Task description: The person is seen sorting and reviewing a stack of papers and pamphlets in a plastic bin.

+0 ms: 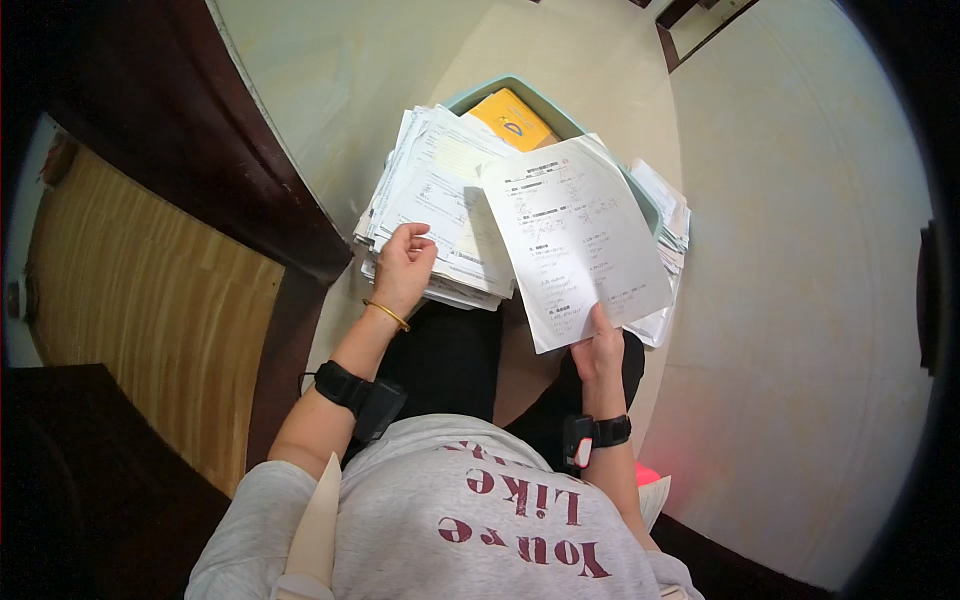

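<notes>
Between the thumb and fingers of my right hand (600, 349) is the near edge of a white worksheet (574, 240), printed and covered in handwriting. The sheet is tilted, and at least one more page edge shows behind its top corner. My left hand (405, 266), with a gold bangle at the wrist, rests over the near left edge of a thick stack of papers (450, 180). Its fingers are loosely curled, with nothing visible in them. Beyond the held sheet stands a pale green plastic bin (551, 112), with a yellow booklet (511, 120) inside it.
Another pile of papers (664, 202) lies right of the bin, partly behind the held sheet. At left is a dark wooden door frame (247, 150), with wood-patterned flooring (157, 285) beyond. A pale wall (780, 300) rises on the right. A pink item (646, 474) and paper sit beside my right elbow.
</notes>
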A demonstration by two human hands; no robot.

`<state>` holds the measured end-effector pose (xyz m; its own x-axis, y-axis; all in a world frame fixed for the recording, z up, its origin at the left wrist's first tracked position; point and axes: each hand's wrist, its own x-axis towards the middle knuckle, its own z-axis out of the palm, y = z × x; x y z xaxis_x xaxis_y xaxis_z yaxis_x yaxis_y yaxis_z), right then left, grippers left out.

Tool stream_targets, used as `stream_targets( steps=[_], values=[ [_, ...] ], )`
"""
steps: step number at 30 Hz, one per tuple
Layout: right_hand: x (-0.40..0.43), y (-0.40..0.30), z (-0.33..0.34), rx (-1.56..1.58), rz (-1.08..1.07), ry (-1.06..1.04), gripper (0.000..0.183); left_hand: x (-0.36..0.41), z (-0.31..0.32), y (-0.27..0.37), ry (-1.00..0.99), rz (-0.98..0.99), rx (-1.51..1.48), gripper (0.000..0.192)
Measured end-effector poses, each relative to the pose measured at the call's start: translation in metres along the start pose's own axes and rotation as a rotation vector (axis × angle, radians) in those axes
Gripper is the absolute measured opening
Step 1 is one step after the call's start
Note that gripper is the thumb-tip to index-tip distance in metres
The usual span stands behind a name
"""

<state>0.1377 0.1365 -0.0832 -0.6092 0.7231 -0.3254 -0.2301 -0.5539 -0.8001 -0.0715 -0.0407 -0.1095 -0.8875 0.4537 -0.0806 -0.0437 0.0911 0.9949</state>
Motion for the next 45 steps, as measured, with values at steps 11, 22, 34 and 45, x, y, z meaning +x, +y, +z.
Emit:
stream_targets(
  steps=[11, 22, 34, 45],
  values=[
    [0.030, 0.002, 0.008, 0.065, -0.108, 0.251, 0.040, -0.007, 0.009, -0.022, -0.144, 0.003, 0.095, 0.024],
    [0.072, 0.030, 0.001, 0.438, 0.087, 0.400, 0.035, -0.007, -0.010, -0.032, -0.152, -0.049, 0.028, 0.019],
    [0.052, 0.031, 0.020, 0.281, 0.536, 0.246, 0.034, -0.005, -0.013, -0.025, -0.146, -0.074, 0.017, 0.018],
    [0.079, 0.045, 0.020, 0.420, 0.501, 0.262, 0.034, -0.004, -0.015, -0.027, -0.187, -0.064, 0.123, 0.020]
  ],
)
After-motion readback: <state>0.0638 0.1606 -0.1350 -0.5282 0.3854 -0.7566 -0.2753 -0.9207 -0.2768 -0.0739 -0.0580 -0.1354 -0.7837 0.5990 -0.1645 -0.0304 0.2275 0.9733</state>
